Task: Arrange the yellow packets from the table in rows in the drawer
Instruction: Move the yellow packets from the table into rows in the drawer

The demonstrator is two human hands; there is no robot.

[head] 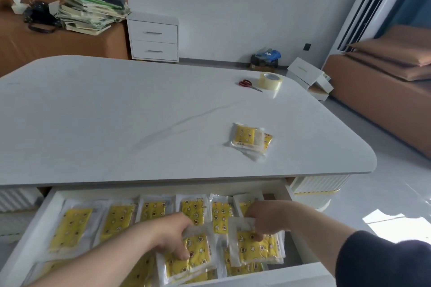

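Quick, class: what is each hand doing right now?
Left hand: grips the left yellow packet.
Right hand: pinches the right yellow packet.

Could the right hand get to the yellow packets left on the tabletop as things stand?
Probably yes: nothing lies between the right hand and that pile, but it grips packets in the drawer and must release them first.

Glossy clear-plastic yellow packets [250, 141]; smooth matt table [116, 123] — shiny tape [270, 81].
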